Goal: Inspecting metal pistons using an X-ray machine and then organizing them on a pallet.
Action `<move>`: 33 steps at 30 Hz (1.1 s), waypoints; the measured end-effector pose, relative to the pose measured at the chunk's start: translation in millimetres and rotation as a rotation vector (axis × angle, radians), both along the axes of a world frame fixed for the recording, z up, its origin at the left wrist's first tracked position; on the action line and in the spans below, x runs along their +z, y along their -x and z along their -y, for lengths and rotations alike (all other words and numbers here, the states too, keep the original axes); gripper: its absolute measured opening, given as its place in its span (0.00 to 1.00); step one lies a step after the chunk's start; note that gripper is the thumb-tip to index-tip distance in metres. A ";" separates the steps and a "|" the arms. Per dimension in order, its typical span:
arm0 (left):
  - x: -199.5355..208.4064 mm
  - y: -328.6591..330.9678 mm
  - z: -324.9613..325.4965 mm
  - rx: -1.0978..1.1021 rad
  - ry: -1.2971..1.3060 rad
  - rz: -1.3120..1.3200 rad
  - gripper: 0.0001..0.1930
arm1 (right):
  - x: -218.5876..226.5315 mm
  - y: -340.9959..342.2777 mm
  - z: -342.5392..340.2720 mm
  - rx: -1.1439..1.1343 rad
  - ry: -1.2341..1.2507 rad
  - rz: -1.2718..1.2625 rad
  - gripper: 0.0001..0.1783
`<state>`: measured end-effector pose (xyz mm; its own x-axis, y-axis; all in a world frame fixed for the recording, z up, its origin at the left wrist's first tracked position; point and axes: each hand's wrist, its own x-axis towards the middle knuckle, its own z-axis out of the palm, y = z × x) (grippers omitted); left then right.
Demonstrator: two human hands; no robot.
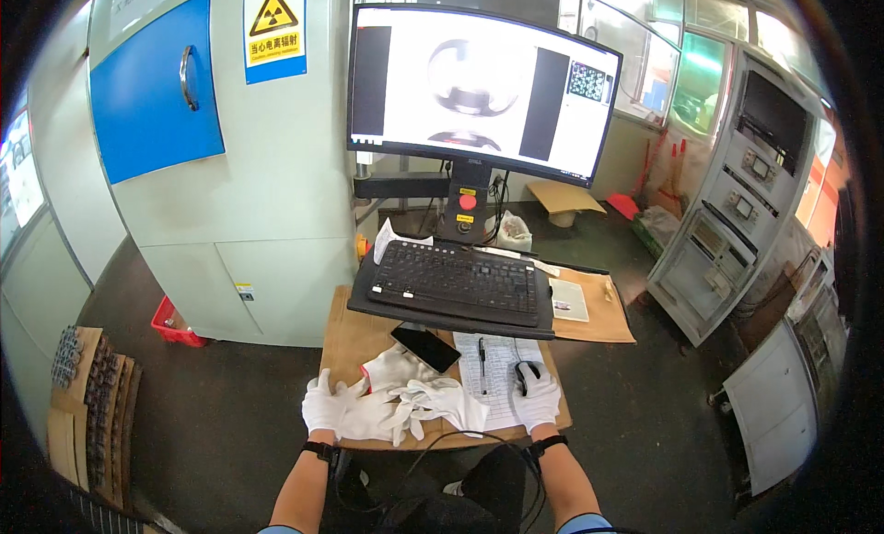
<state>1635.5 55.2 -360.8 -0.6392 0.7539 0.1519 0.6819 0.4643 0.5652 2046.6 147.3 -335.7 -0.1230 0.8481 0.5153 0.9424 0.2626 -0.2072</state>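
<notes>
Resting a white-gloved right hand (538, 402) on a small, rounded black computer mouse (526, 376), fingers draped together over its shell, upon a white handwritten paper sheet (498, 400) at the right of a flat brown tabletop (345, 336); laying a white-gloved left hand (324, 411) at the left edge, fingers slightly apart, touching or just beside loose white cloth gloves (442, 403), exact contact impossible to tell; including, farther back, a rectangular black smartphone (425, 348)

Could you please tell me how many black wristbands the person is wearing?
2: the left wristband is just behind the gloved left hand, and the right wristband is just behind the gloved right hand, which rests on the mouse.
</notes>
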 end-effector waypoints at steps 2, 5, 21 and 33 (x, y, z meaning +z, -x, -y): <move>1.1 0.0 0.5 -0.007 0.002 0.007 0.26 | -0.4 0.5 -0.4 0.001 0.003 -0.002 0.24; 5.2 -1.1 1.4 -0.004 0.012 0.004 0.26 | 0.0 1.1 -0.2 -0.016 0.021 0.010 0.25; 4.6 -1.0 1.1 -0.029 -0.025 -0.004 0.25 | 0.5 0.9 0.8 -0.004 0.001 0.003 0.24; -5.1 2.7 -0.3 -0.015 -0.022 -0.009 0.26 | 0.4 1.4 0.4 -0.002 -0.024 -0.001 0.24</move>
